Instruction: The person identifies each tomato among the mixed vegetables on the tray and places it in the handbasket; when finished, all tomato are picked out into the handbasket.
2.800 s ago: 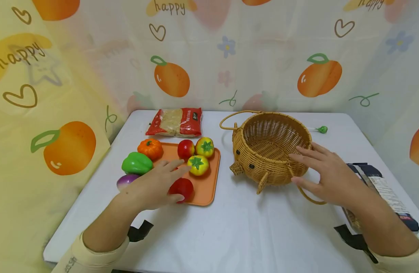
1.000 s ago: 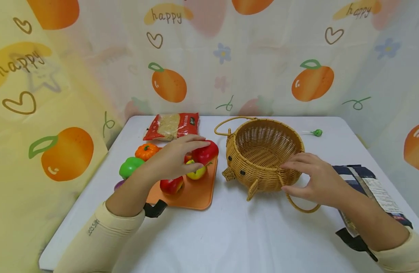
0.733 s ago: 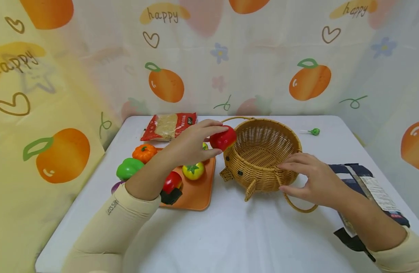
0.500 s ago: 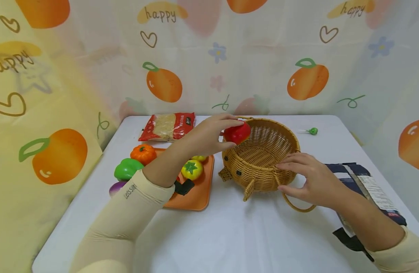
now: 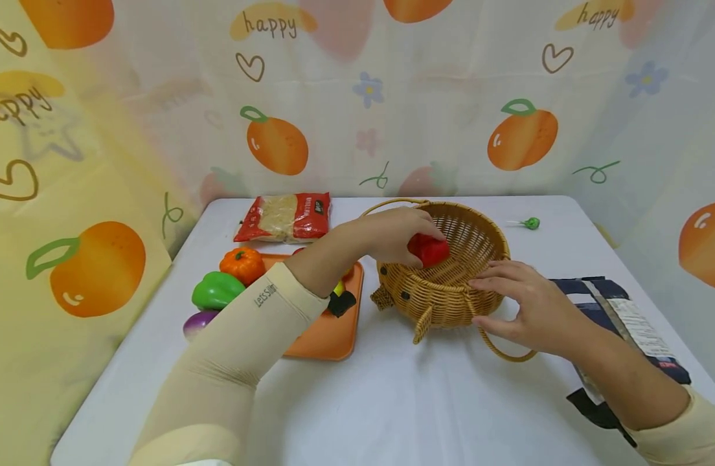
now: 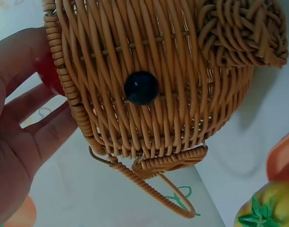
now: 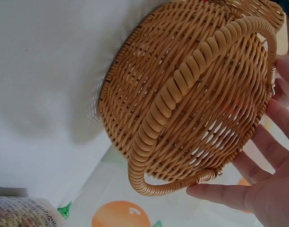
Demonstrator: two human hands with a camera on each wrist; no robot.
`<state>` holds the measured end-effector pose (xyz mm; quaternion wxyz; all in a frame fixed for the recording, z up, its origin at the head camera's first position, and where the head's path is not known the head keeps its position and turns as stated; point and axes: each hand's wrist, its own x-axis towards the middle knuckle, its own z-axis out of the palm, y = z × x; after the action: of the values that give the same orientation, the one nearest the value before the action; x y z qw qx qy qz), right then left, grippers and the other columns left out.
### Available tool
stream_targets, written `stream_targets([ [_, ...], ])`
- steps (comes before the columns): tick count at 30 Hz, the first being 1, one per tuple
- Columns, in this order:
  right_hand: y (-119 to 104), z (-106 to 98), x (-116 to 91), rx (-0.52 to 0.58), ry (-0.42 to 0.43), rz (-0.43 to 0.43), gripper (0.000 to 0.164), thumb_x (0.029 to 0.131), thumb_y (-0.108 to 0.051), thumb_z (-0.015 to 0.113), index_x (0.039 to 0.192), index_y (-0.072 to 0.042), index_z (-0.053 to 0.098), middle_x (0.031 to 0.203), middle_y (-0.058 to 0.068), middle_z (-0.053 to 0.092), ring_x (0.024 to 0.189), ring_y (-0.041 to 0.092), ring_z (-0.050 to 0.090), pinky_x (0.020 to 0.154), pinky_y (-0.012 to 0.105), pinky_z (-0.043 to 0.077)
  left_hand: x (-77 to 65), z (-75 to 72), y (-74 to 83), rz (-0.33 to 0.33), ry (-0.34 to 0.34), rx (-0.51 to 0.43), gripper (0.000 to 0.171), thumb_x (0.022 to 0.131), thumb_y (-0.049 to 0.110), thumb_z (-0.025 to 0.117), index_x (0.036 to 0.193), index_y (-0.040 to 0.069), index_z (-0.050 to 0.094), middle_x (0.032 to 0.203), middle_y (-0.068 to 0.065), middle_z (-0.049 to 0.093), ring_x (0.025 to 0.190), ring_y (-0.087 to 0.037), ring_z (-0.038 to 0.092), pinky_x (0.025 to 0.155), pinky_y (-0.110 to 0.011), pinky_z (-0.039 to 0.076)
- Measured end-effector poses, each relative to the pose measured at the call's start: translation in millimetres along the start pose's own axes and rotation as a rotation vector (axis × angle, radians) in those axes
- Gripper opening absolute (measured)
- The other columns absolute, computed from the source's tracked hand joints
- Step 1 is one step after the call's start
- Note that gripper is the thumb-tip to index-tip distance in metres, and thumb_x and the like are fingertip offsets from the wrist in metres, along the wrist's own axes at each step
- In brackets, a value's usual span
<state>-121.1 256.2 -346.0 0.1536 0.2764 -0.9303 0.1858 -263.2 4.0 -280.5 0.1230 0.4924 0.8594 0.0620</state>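
Observation:
My left hand (image 5: 395, 236) holds a red toy apple (image 5: 430, 251) over the near-left rim of the pig-shaped wicker basket (image 5: 451, 309). In the left wrist view, the basket wall (image 6: 106, 42) hides most of the apple (image 6: 49, 78), and the fingers stretch past the rim. My right hand (image 5: 526, 304) touches the basket's right rim with spread, fairly straight fingers, beside a loop handle (image 7: 175, 90). Left of the basket, an orange tray (image 5: 331, 346) bears toy fruit, largely covered by my left arm; one yellow, green-topped fruit (image 6: 265, 208) shows in the left wrist view.
Beside the tray are a toy pumpkin (image 5: 243, 265), green pepper (image 5: 217, 291) and purple eggplant (image 5: 198, 323). Behind lies a red-and-clear food bag (image 5: 284, 217). A green lollipop (image 5: 531, 223) rests at back right, and a dark package (image 5: 643, 330) lies under the right forearm.
My left hand has picked the apple up from the tray and carried it right, then down to the basket's mouth. The right hand has stayed at the basket's right rim.

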Motion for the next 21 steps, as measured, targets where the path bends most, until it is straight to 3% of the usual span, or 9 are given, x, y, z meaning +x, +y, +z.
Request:
stream_targets([
  [4, -1, 0, 0, 0.005, -0.007, 0.01, 0.051, 0.073, -0.027, 0.092, 0.119, -0.014, 0.076, 0.123, 0.005, 0.071, 0.127, 0.034, 0.056, 0.098, 0.063, 0.051, 7.0, -1.1, 1.7, -0.033, -0.085, 0.007, 0.053, 0.092, 0.028, 0.077, 0.142, 0.021, 0.062, 0.137, 0.001, 0.06, 0.12, -0.014, 0.055, 0.1, -0.027, 0.049],
  [8, -2, 0, 0, 0.002, -0.006, 0.015, 0.05, 0.073, -0.027, 0.092, 0.119, -0.014, 0.076, 0.123, 0.005, 0.071, 0.127, 0.034, 0.055, 0.098, 0.063, 0.051, 11.1, -2.4, 6.1, -0.075, -0.119, 0.005, 0.053, 0.09, 0.024, 0.078, 0.141, 0.021, 0.063, 0.136, 0.003, 0.062, 0.117, -0.013, 0.056, 0.099, -0.027, 0.05],
  [13, -3, -1, 0, 0.005, -0.021, 0.035, 0.05, 0.074, -0.027, 0.092, 0.119, -0.015, 0.076, 0.124, 0.006, 0.07, 0.128, 0.035, 0.055, 0.098, 0.064, 0.051, 11.3, -4.2, 11.7, -0.131, -0.152, 0.011, 0.064, 0.089, 0.023, 0.08, 0.148, 0.027, 0.055, 0.151, 0.003, 0.052, 0.136, -0.016, 0.05, 0.112, -0.031, 0.044],
  [16, -3, 0, 0, 0.004, -0.021, 0.04, 0.05, 0.074, -0.028, 0.091, 0.12, -0.015, 0.076, 0.124, 0.006, 0.07, 0.129, 0.035, 0.054, 0.099, 0.064, 0.05, 10.3, -3.9, 11.4, -0.129, -0.148, 0.011, 0.067, 0.09, 0.028, 0.08, 0.151, 0.03, 0.052, 0.156, 0.002, 0.046, 0.145, -0.017, 0.042, 0.119, -0.034, 0.037],
  [21, -3, -1, -1, 0.001, -0.03, 0.059, 0.05, 0.075, -0.03, 0.091, 0.12, -0.016, 0.076, 0.125, 0.006, 0.07, 0.131, 0.035, 0.053, 0.099, 0.065, 0.05, 2.2, -5.9, 8.7, -0.084, -0.095, 0.028, 0.066, 0.093, 0.04, 0.075, 0.152, 0.029, 0.05, 0.157, 0.002, 0.047, 0.146, -0.017, 0.041, 0.12, -0.034, 0.035],
])
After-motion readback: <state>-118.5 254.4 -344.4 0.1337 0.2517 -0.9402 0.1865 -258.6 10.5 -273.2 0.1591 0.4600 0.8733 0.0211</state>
